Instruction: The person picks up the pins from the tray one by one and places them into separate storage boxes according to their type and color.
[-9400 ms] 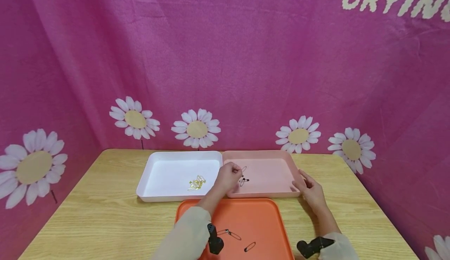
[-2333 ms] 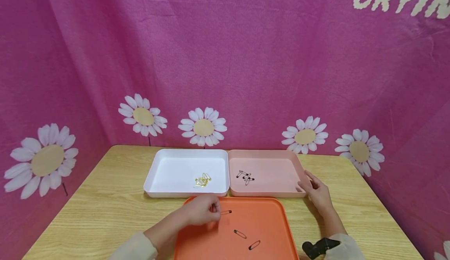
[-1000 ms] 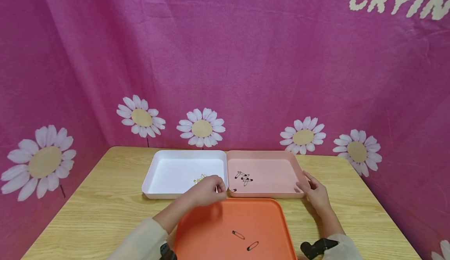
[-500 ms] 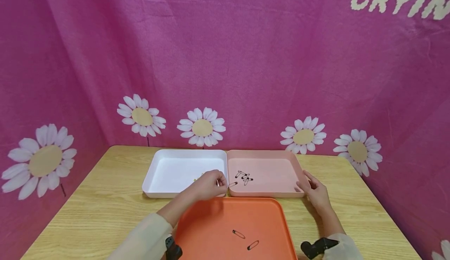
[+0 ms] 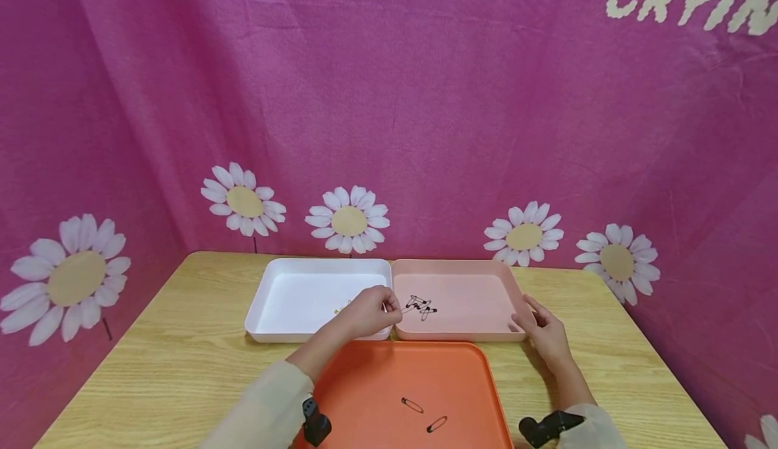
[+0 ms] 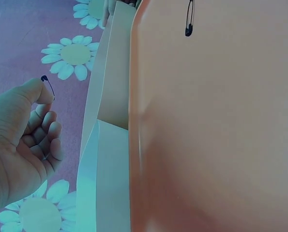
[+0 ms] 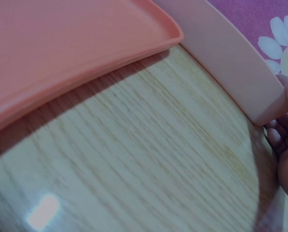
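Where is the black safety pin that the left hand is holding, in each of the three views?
Head: the black safety pin sticks out from the left hand, over the near left corner of the pink tray.
Left wrist: upper left, pinched at the thumb tip.
Right wrist: not in it.
Shared landmark: the orange tray.

"CRYIN" on the pink backdrop [image 5: 425,98].
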Demonstrator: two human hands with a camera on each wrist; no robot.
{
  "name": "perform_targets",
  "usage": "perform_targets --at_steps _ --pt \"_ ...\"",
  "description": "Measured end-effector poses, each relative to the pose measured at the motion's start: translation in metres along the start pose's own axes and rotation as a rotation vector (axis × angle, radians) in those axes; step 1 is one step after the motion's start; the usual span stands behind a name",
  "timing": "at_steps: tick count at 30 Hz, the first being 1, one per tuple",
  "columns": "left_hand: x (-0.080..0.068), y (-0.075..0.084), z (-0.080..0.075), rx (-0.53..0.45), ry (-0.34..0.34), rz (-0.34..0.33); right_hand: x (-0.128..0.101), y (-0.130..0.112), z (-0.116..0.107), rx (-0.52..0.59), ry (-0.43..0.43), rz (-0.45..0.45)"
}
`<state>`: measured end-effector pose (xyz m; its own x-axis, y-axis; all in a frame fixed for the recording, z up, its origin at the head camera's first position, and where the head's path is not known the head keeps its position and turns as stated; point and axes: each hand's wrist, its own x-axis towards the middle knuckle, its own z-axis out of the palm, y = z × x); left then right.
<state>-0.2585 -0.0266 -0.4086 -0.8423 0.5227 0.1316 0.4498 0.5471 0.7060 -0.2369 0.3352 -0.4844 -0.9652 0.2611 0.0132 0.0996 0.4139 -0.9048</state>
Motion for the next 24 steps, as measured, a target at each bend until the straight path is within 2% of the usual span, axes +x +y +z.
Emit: perform_targets --at_steps 6,13,20,24 --pt "0.006 -0.002 0.002 -0.026 0.001 -0.035 0.002 0.003 0.000 -0.027 0.024 -0.007" --pt "0.013 -0.007 0.005 -0.040 0.045 -0.025 -0.001 -0.001 0.000 -0.040 0.010 0.006" --pt "0.017 -0.010 0.009 -0.048 0.067 -0.016 0.000 0.000 0.002 0.016 0.002 0.020" --pt "0.020 -0.008 0.010 -0.072 0.056 -0.040 0.001 0.002 0.003 0.032 0.007 0.006"
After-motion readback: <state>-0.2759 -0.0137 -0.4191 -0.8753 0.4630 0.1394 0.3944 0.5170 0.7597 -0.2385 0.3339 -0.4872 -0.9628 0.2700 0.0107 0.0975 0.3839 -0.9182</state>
